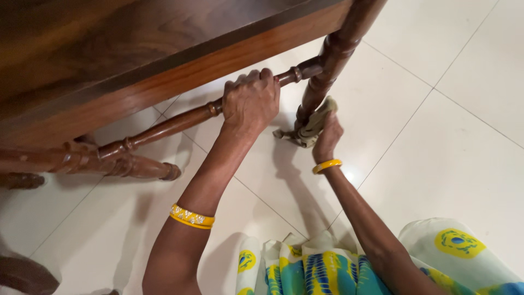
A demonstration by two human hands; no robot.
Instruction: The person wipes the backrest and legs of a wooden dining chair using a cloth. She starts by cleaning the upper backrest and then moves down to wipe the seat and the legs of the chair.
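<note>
White tile floor [436, 164]; right hand [326, 139] half-hidden by cloth [314, 124].

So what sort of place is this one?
Probably a room in a home: a dark wooden table with turned legs stands on a glossy white tiled floor, and the right hand presses a cloth to one leg.

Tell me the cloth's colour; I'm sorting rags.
Dull beige-olive, the cloth in the right hand; head view.
</note>
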